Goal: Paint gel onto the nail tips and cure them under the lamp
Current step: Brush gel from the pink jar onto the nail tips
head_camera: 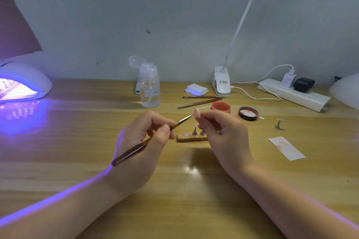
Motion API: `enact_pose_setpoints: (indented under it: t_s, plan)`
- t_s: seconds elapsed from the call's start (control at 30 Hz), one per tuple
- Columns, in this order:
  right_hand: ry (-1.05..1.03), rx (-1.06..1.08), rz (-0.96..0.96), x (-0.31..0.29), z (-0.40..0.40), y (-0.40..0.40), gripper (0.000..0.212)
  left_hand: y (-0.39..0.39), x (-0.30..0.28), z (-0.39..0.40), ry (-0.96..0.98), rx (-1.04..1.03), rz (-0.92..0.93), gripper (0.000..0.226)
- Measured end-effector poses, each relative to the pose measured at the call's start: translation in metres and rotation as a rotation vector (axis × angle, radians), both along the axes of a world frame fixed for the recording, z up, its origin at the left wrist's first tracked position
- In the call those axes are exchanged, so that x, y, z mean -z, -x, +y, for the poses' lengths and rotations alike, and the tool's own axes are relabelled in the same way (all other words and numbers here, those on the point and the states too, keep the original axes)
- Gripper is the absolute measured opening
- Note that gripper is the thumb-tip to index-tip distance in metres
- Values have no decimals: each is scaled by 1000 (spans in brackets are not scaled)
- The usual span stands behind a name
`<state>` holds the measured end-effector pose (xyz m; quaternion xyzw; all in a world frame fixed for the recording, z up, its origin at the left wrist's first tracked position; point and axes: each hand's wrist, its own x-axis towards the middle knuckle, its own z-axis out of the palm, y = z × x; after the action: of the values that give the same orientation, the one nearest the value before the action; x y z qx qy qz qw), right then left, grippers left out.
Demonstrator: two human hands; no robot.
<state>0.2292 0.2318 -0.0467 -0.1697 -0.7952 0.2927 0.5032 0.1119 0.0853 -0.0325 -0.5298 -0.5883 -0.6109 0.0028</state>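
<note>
Both forearms enter from the bottom edge, cut off before the elbows, and meet above the middle of the wooden table (pixel 58 161). The left hand (pixel 142 141) has its fingers curled around a brown-handled brush (pixel 147 141), pinching it near the metal ferrule; the handle end sticks out past the wrist and the bristle tip points right toward the nail tip (pixel 197 113). The right hand (pixel 223 132) pinches a thin clear stick that carries that nail tip at its end; whether the bristles actually touch the tip is too small to tell. Just behind the hands, partly hidden by the right fingers, lies a small wooden holder block (pixel 191 137) with little upright stands on it; how many it holds cannot be seen. To the right lie a stained paper strip (pixel 286 147) and a lone stand (pixel 279 124). Further back sit the open pink gel jar (pixel 220 108), half covered by the stick, its dark lid (pixel 248 113) beside it, and two spare brushes (pixel 200 100). Behind these stand a clear pump bottle (pixel 150 85) with its cap flipped open, a pad of white wipes (pixel 196 89), a clip lamp base (pixel 222 81) and a power strip (pixel 295 94). At far left the curing lamp (pixel 23 83) glows violet, cut off by the edge; shapes inside it are blurred.
</note>
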Motion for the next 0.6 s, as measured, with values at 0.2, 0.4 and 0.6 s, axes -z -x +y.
enact_pose_setpoints:
  t_s: [0.2,0.4,0.6]
  plan:
    - [59,-47,-14,2,-3,0,9,0,0,1,48,17,-38,16]
    - [53,-32,6,2,-3,1,8,-1,0,2,20,13,-110,18]
    - [94,-21,19,3,0,0,8,2,-1,2,20,39,-140,18]
